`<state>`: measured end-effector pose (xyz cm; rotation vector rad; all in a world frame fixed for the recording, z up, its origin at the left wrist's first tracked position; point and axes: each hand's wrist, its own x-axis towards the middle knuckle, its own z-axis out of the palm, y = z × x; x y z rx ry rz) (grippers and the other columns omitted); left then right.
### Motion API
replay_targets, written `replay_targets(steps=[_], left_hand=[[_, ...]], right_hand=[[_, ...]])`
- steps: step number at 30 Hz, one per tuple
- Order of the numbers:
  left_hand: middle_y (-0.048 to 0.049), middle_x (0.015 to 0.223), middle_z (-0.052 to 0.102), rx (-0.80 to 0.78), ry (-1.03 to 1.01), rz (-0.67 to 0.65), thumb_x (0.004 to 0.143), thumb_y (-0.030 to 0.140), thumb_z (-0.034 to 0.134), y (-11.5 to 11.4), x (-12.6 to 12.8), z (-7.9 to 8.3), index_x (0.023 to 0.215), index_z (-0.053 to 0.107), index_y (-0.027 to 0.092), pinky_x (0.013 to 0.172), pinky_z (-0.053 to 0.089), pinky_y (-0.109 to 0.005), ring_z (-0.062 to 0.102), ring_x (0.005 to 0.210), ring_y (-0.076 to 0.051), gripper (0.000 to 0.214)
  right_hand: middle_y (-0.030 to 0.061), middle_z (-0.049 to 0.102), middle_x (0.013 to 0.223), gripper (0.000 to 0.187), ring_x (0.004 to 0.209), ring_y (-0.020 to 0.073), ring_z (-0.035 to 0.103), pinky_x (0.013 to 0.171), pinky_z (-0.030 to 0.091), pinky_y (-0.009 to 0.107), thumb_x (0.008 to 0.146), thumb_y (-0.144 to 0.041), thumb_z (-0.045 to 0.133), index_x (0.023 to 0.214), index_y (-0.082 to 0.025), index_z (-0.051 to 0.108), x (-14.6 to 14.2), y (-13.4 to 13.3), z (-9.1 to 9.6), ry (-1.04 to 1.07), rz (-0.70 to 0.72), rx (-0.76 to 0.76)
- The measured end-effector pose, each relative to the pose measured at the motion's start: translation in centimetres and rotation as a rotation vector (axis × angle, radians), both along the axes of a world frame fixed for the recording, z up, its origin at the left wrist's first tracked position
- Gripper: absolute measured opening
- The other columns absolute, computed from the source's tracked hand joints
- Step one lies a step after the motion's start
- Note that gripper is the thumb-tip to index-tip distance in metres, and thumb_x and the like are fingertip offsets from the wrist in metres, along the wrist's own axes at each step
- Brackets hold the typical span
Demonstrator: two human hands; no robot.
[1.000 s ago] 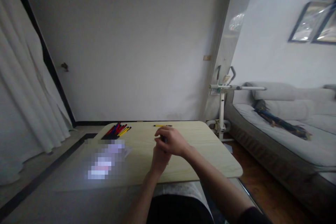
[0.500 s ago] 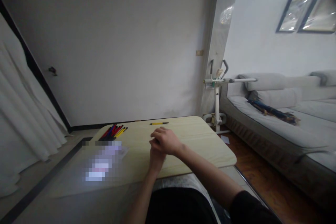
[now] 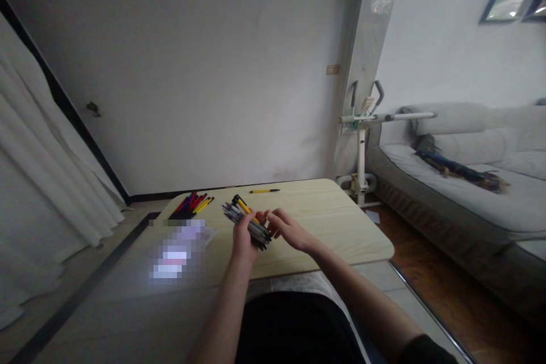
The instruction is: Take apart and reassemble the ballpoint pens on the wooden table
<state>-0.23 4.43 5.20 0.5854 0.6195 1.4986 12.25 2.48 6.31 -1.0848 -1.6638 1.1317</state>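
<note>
My left hand (image 3: 243,237) is closed round a bundle of pens (image 3: 247,222), mostly dark with one yellow, held slanted above the light wooden table (image 3: 336,227). My right hand (image 3: 286,227) is just right of the bundle, its fingers curled and touching the pens' lower end. A pile of red, blue, black and yellow pens (image 3: 191,205) lies at the table's far left. A single yellow pen (image 3: 264,190) lies alone near the far edge.
A blurred-out patch (image 3: 177,250) covers part of the table's left side. An exercise machine (image 3: 362,148) stands past the table's right corner and a grey sofa (image 3: 460,182) fills the right. White curtains (image 3: 38,182) hang at the left.
My hands were clasped together with the pens hidden. Now they have parted slightly, the left has tilted and the bundle of pens shows in its grip.
</note>
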Motion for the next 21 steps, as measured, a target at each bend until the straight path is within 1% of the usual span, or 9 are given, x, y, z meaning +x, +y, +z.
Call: replay_targets(steps=[2, 4, 6, 8, 10, 12, 14, 18, 21], left_hand=[[-0.0023, 0.069, 0.063, 0.032, 0.104, -0.003, 0.061, 0.025, 0.062, -0.2, 0.2, -0.1, 0.076, 0.053, 0.015, 0.064, 0.047, -0.027, 0.062, 0.07, -0.017, 0.02], [-0.0042, 0.072, 0.064, 0.055, 0.252, -0.008, 0.06, 0.028, 0.062, -0.5, 0.4, -0.3, 0.075, 0.056, 0.013, 0.059, 0.047, -0.026, 0.061, 0.067, -0.018, 0.022], [-0.0054, 0.074, 0.065, 0.07, 0.406, -0.028, 0.058, 0.03, 0.064, -0.8, 0.5, -0.6, 0.078, 0.06, 0.011, 0.058, 0.046, -0.026, 0.061, 0.065, -0.018, 0.027], [-0.0058, 0.075, 0.066, 0.082, 0.54, -0.037, 0.056, 0.029, 0.066, -1.0, 0.6, -0.8, 0.08, 0.063, 0.01, 0.06, 0.047, -0.025, 0.061, 0.067, -0.018, 0.031], [-0.0052, 0.072, 0.066, 0.094, 0.625, -0.029, 0.055, 0.031, 0.067, -1.1, 0.9, -0.9, 0.078, 0.064, 0.01, 0.06, 0.047, -0.026, 0.061, 0.066, -0.019, 0.031], [-0.0041, 0.069, 0.065, 0.117, 0.674, -0.011, 0.056, 0.032, 0.067, -1.2, 1.2, -0.8, 0.075, 0.064, 0.011, 0.058, 0.047, -0.026, 0.061, 0.064, -0.019, 0.029], [-0.0038, 0.068, 0.065, 0.159, 0.722, -0.013, 0.057, 0.033, 0.066, -1.3, 1.5, -0.6, 0.073, 0.064, 0.011, 0.058, 0.048, -0.026, 0.061, 0.063, -0.02, 0.027], [-0.0055, 0.071, 0.067, 0.226, 0.81, -0.039, 0.061, 0.034, 0.065, -1.5, 1.9, 0.1, 0.076, 0.065, 0.013, 0.064, 0.048, -0.027, 0.062, 0.069, -0.021, 0.027], [-0.0065, 0.074, 0.067, 0.223, 0.82, -0.038, 0.06, 0.035, 0.065, -1.4, 2.0, 0.3, 0.077, 0.066, 0.013, 0.068, 0.048, -0.027, 0.062, 0.072, -0.021, 0.028]], right_hand=[[0.0022, 0.053, 0.078, 0.041, 0.063, 0.0098, 0.052, 0.058, 0.045, 0.024, 0.082, -0.05, 0.036, 0.096, -0.014, 0.049, -0.1, -0.2, -0.1, 0.033, 0.137, -0.106], [0.0009, 0.054, 0.077, 0.04, 0.063, 0.0095, 0.053, 0.059, 0.045, 0.023, 0.076, -0.045, 0.05, 0.1, -0.014, 0.047, 0.0, -0.2, -0.1, 0.048, 0.278, -0.148], [-0.0004, 0.055, 0.077, 0.043, 0.065, 0.0099, 0.053, 0.062, 0.045, 0.023, 0.065, -0.035, 0.065, 0.099, -0.014, 0.048, 0.1, -0.3, -0.2, 0.059, 0.382, -0.122], [-0.0011, 0.056, 0.076, 0.042, 0.067, 0.0107, 0.054, 0.063, 0.045, 0.024, 0.057, -0.027, 0.07, 0.091, -0.013, 0.051, 0.2, -0.4, -0.6, 0.078, 0.423, -0.088], [-0.0016, 0.056, 0.072, 0.036, 0.064, 0.0104, 0.053, 0.06, 0.045, 0.023, 0.055, -0.023, 0.07, 0.085, -0.012, 0.053, 0.2, -0.5, -1.1, 0.116, 0.405, -0.099], [-0.002, 0.055, 0.07, 0.034, 0.059, 0.0091, 0.051, 0.055, 0.043, 0.021, 0.054, -0.018, 0.068, 0.085, -0.012, 0.053, 0.1, -0.5, -1.7, 0.152, 0.328, -0.107], [-0.002, 0.055, 0.071, 0.038, 0.06, 0.0086, 0.051, 0.055, 0.043, 0.021, 0.053, -0.014, 0.067, 0.088, -0.012, 0.054, -0.1, -0.5, -2.1, 0.196, 0.255, -0.095], [-0.001, 0.056, 0.08, 0.05, 0.068, 0.01, 0.052, 0.062, 0.044, 0.022, 0.052, -0.011, 0.066, 0.1, -0.014, 0.052, -0.5, -0.7, -2.4, 0.304, 0.179, -0.021], [-0.0017, 0.056, 0.077, 0.047, 0.066, 0.0099, 0.052, 0.06, 0.044, 0.021, 0.051, -0.012, 0.066, 0.096, -0.014, 0.053, -0.6, -0.8, -2.5, 0.272, 0.115, -0.006]])
